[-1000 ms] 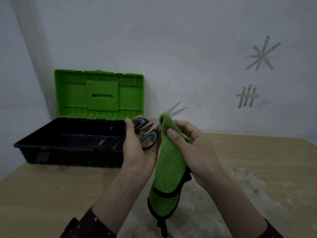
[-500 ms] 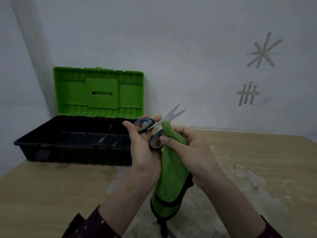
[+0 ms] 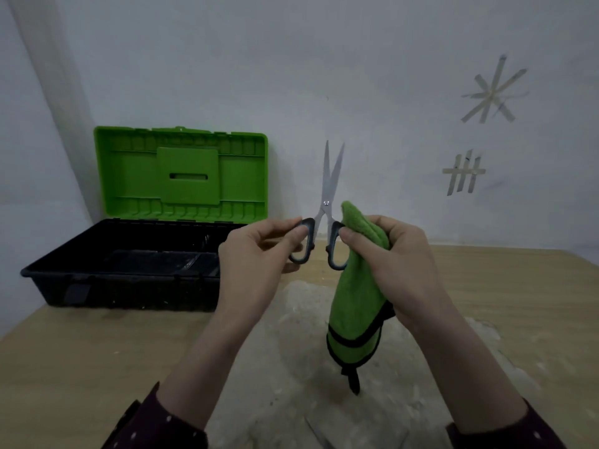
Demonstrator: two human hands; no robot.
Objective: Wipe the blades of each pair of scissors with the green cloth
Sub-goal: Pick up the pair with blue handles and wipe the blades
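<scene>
A pair of steel scissors with dark grey plastic handles is held upright above the wooden table, blades slightly parted. One handle loop is pinched by the left hand; the other loop is gripped, together with the black-edged green microfibre cloth, by the right hand. An open green-lidded black plastic toolbox is seen at left.

head view | faces forward-down | close above table | one view
</scene>
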